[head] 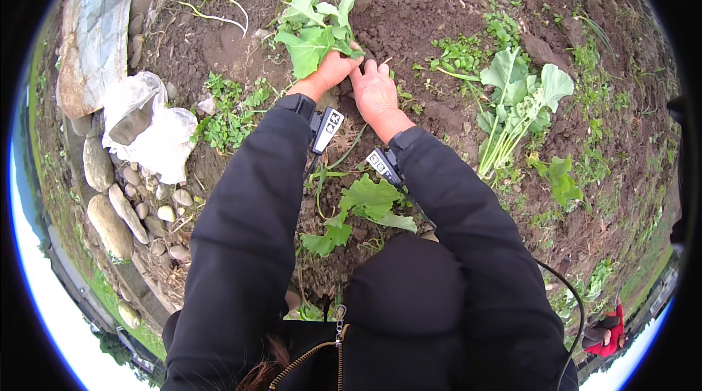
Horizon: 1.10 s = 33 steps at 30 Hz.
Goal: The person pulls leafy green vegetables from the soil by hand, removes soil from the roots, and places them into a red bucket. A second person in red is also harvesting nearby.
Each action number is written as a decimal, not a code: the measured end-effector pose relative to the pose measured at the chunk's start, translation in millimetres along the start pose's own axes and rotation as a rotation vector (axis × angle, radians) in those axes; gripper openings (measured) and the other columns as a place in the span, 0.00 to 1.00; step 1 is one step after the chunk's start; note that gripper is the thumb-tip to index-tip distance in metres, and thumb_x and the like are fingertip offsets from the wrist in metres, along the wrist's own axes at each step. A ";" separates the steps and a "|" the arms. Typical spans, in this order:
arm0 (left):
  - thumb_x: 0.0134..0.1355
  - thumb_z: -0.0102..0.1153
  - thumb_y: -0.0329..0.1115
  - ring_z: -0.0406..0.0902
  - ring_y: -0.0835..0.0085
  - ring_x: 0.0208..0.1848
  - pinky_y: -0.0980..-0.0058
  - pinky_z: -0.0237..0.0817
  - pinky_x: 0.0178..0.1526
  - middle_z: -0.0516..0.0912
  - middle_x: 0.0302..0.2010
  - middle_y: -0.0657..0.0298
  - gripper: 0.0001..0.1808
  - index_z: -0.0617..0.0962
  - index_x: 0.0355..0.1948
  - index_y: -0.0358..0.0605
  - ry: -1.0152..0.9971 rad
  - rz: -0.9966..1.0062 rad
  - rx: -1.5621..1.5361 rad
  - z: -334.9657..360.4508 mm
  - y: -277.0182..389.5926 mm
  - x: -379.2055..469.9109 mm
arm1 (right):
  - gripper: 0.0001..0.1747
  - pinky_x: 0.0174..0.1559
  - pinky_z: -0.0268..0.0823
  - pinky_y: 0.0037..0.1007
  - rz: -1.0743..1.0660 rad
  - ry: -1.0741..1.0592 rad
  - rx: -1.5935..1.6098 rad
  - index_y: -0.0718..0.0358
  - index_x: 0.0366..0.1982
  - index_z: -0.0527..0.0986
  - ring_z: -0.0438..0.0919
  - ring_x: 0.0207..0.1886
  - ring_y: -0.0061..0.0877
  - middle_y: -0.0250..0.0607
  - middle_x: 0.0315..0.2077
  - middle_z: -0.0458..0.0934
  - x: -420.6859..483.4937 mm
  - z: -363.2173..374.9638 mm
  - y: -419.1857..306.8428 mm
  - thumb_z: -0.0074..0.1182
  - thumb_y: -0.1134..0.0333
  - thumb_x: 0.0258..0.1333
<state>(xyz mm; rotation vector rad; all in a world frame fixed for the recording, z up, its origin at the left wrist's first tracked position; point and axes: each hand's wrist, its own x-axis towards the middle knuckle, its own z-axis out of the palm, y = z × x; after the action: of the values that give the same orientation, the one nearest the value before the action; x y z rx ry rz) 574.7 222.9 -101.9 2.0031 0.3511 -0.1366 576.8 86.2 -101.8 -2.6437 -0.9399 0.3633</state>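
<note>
My left hand [329, 70] is closed around the lower stems of a leafy green plant [310, 29], whose broad leaves lean away to the left. Right beside it, my right hand [377, 92] reaches down to the brown soil [400, 23] at the plant's base. Its fingertips point into the dirt, partly hidden, so I cannot tell whether they pinch anything. Another leafy green plant [373, 199] grows in the ground between my forearms. To the right lies a bunch of cut leafy greens [510, 111] with pale stems.
On the left are a white plastic bag [159, 138], a weathered sheet [98, 23] and several river stones [109, 226]. Low weeds [236, 111] dot the soil. Uprooted pale shoots [219, 4] lie at the upper left. A person in red [609, 333] is far off at the lower right.
</note>
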 end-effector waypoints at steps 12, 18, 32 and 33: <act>0.51 0.60 0.30 0.76 0.73 0.40 0.73 0.66 0.47 0.81 0.35 0.65 0.12 0.78 0.38 0.43 -0.005 0.020 0.126 -4.5 -10.9 -13.7 | 0.14 0.38 0.68 0.42 0.035 0.113 0.311 0.58 0.38 0.70 0.74 0.37 0.47 0.49 0.33 0.71 16.0 -31.3 33.4 0.56 0.70 0.46; 0.50 0.61 0.29 0.77 0.73 0.41 0.73 0.67 0.47 0.81 0.37 0.64 0.12 0.78 0.38 0.43 0.025 0.047 0.002 -0.1 -15.5 -15.8 | 0.05 0.35 0.70 0.40 0.005 0.120 0.155 0.57 0.32 0.72 0.76 0.36 0.42 0.45 0.31 0.73 35.8 5.3 31.2 0.50 0.70 0.49; 0.57 0.57 0.39 0.76 0.77 0.32 0.77 0.67 0.35 0.79 0.33 0.67 0.17 0.76 0.47 0.46 -0.028 -0.364 -0.318 -27.8 17.2 -15.9 | 0.26 0.41 0.69 0.42 0.204 -0.248 0.227 0.61 0.46 0.64 0.75 0.42 0.48 0.56 0.40 0.70 -29.1 -42.6 17.4 0.60 0.61 0.47; 0.56 0.57 0.39 0.76 0.77 0.32 0.77 0.67 0.35 0.79 0.33 0.67 0.17 0.76 0.47 0.47 -0.026 -0.375 -0.329 -29.2 17.2 -15.0 | 0.25 0.40 0.69 0.43 0.170 -0.227 0.252 0.62 0.44 0.64 0.75 0.41 0.49 0.57 0.40 0.71 -32.9 -35.2 13.3 0.60 0.62 0.46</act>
<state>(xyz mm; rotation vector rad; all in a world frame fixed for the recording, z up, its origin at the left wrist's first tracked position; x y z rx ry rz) 564.0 239.2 -70.4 1.5949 0.6852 -0.3184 571.4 48.0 -70.1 -2.4898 -0.6794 0.7821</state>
